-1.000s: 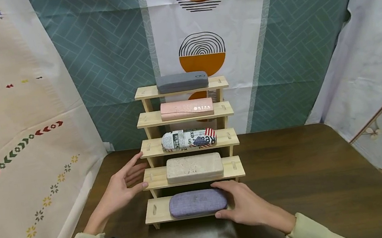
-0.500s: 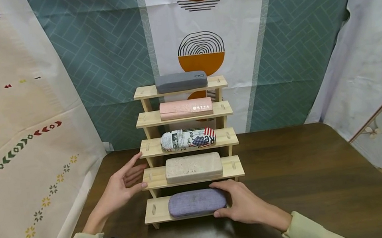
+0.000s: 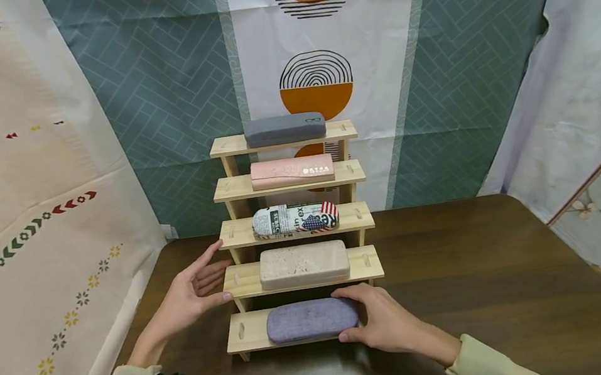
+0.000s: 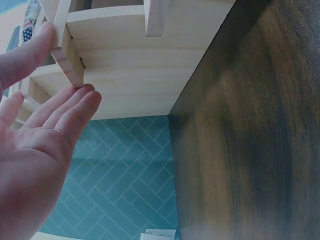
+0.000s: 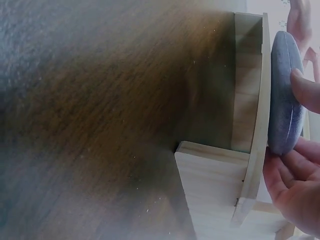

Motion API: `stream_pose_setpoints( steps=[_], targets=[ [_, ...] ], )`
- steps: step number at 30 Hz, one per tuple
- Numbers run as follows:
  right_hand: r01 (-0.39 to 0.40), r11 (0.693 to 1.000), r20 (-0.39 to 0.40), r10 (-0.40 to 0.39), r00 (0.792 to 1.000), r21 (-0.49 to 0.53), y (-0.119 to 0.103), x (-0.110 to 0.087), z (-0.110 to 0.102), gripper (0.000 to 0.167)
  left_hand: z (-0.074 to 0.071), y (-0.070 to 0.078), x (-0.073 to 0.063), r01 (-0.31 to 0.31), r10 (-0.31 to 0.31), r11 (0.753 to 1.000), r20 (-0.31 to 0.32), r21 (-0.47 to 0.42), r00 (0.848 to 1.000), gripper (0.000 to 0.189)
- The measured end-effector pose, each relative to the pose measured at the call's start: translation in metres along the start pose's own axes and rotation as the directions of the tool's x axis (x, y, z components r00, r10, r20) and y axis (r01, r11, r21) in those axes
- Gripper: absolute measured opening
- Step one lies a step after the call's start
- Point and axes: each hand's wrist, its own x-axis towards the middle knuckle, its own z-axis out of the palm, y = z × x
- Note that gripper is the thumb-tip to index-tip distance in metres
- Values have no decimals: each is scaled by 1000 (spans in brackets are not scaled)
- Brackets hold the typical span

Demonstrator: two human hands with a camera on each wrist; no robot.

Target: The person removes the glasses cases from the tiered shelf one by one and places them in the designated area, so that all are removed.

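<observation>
A purple fabric-covered glasses case [image 3: 312,319] lies on the lowest tier of a wooden stepped rack [image 3: 242,332]. My right hand [image 3: 384,321] grips its right end, thumb at the front and fingers behind. The right wrist view has the same case [image 5: 286,95] edge-on between thumb and fingers, flat along the shelf board. At the rack's left side, my left hand [image 3: 186,297] touches the tier ends with spread, mostly straight fingers. In the left wrist view its fingertips [image 4: 90,95] meet a board's end.
Higher tiers each bear one glasses case: beige [image 3: 304,264], newsprint-patterned [image 3: 296,220], pink [image 3: 291,171] and grey [image 3: 285,129]. The rack stands on a dark wooden table [image 3: 461,280]. Patterned cloths hang behind [image 3: 170,103] and at both sides.
The purple case has shifted very slightly right along its tier, together with my right hand. My left hand stays against the rack's side.
</observation>
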Motion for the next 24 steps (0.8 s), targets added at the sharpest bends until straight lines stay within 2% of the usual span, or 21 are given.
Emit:
stream_pose_setpoints(
  steps=[24],
  targets=[
    [-80, 993, 1, 80, 997, 92, 2, 2, 3, 72, 0, 0, 1, -11, 11, 1000, -4, -2, 1000, 104]
  ],
)
